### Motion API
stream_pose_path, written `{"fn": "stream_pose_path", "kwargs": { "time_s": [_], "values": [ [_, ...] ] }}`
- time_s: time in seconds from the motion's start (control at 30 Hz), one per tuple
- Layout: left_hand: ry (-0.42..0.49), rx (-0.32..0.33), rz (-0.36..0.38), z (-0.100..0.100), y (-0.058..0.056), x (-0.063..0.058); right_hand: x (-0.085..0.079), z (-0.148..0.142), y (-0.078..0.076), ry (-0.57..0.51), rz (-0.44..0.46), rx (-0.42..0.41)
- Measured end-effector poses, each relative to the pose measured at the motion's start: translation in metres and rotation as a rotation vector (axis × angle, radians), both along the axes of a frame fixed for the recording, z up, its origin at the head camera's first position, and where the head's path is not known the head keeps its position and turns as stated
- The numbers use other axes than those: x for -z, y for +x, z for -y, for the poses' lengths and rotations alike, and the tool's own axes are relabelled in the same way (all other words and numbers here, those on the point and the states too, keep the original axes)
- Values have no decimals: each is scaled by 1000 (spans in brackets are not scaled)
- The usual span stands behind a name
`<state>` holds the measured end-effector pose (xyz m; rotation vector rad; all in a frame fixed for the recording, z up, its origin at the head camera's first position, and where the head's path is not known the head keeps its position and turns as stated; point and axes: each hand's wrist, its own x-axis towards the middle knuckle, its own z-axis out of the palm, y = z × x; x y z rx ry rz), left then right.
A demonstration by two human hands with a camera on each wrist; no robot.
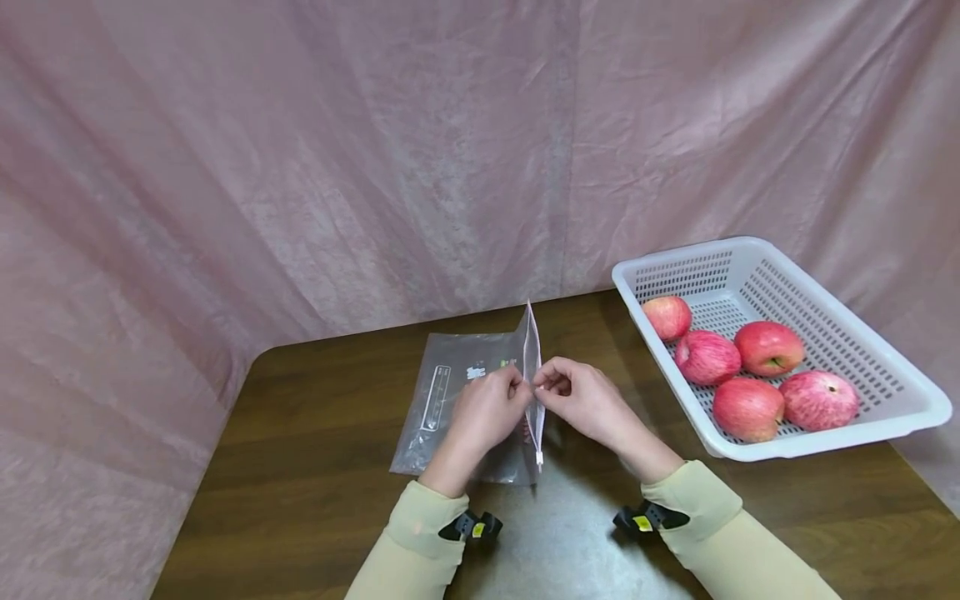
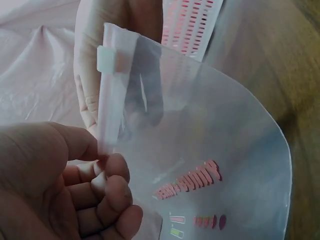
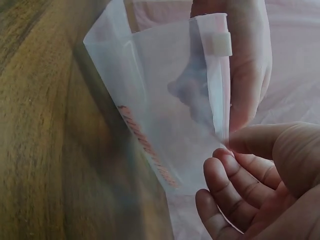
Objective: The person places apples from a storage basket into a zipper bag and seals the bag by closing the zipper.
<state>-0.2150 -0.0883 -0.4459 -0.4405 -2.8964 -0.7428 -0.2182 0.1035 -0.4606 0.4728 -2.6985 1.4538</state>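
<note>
A clear zip bag [image 1: 457, 400] with printed markings lies partly on the table, its pink-edged mouth raised upright between both hands. My left hand [image 1: 489, 407] pinches the left side of that mouth between thumb and fingers. Opposite it, my right hand [image 1: 585, 400] pinches the right side of the same edge. A white slider [image 2: 106, 59] sits at the near end of the zip, and the right wrist view shows the slider [image 3: 222, 44] too. Red lettering [image 2: 190, 180] is printed on the bag's side. The mouth is slightly parted around the fingers.
To the right stands a white perforated basket [image 1: 840, 312] holding several red apples [image 1: 748, 408]. The brown wooden table [image 1: 300, 442] carries everything. A pink cloth [image 1: 420, 167] hangs behind the table's far edge.
</note>
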Motion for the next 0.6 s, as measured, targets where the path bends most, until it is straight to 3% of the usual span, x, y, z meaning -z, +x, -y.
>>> {"fn": "stream_pose_path", "kwargs": {
  "time_s": [0.4,0.6],
  "values": [
    [59,-47,-119,15,3,-18,-6,-4,2,55,-12,57],
    [69,-80,-235,21,7,-26,-6,-3,1,52,-20,73]
  ]
}}
